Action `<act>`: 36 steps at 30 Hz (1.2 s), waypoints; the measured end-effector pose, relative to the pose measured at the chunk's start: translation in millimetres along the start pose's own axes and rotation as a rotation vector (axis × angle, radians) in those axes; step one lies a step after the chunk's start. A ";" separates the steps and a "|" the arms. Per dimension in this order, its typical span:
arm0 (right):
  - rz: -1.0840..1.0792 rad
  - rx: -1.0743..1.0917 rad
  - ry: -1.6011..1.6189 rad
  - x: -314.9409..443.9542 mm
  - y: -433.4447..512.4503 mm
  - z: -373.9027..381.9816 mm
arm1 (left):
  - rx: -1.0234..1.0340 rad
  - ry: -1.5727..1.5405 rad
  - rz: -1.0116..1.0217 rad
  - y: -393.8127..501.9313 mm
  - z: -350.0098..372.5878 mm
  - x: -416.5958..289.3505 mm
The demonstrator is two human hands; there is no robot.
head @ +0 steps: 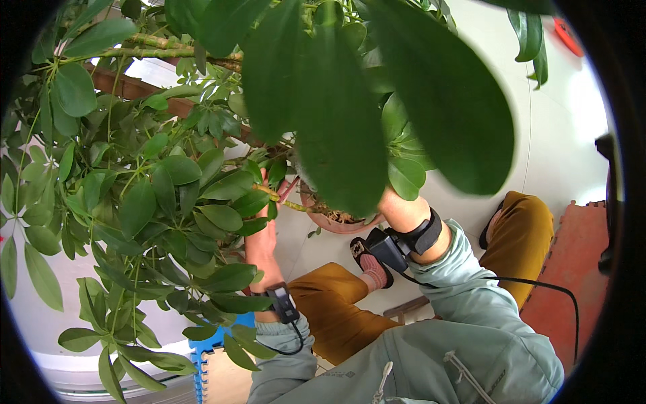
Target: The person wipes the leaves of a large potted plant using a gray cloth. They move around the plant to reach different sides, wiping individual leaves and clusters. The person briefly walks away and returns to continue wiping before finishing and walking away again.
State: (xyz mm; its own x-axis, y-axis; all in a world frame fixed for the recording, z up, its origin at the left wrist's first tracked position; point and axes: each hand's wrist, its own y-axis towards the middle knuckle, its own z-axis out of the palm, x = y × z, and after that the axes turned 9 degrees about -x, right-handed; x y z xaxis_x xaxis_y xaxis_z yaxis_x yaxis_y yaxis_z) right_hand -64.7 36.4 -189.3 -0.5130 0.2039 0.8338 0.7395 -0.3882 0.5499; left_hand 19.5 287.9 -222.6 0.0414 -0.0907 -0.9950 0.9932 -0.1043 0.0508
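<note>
A large leafy umbrella plant (166,171) fills the left and top of the head view, with big blurred leaves close to the camera. Its stems come from a round terracotta-coloured pot (343,225) on the floor, with dry litter on the soil. My left forearm reaches up at the pot's left side; around its fingers are leaves and stems, and the hand is mostly hidden. My right forearm reaches to the pot's right side, and the large leaves cover that hand. What either hand touches or holds cannot be seen. Each wrist wears a strapped black device with a cable.
Pale floor tiles (454,202) surround the pot. A red foam mat (580,252) lies at the right, blue and beige mats at the lower left. A wooden bar (116,83) runs behind the foliage. Part of a small wooden stool (406,306) shows between my legs. A red object (569,36) lies at top right.
</note>
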 end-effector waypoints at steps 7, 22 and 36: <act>-0.058 -0.022 -0.167 -17.1 -14.5 -1.3 | -0.079 0.828 0.342 -4.8 0.5 -13.7; -0.248 0.025 -0.362 -16.5 -7.5 5.4 | -0.266 0.592 0.335 11.8 38.8 -11.2; -0.226 -0.209 -0.297 -14.6 42.0 73.1 | -0.211 0.219 0.049 26.2 21.1 10.6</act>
State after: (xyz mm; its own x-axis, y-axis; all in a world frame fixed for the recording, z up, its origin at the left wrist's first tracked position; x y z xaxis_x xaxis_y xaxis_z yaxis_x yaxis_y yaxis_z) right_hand 5.7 82.8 -174.9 -0.4816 0.5431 0.6878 0.5026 -0.4718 0.7244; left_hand 43.6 263.2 -230.0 0.0891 0.1275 -0.9878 0.9891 0.1054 0.1029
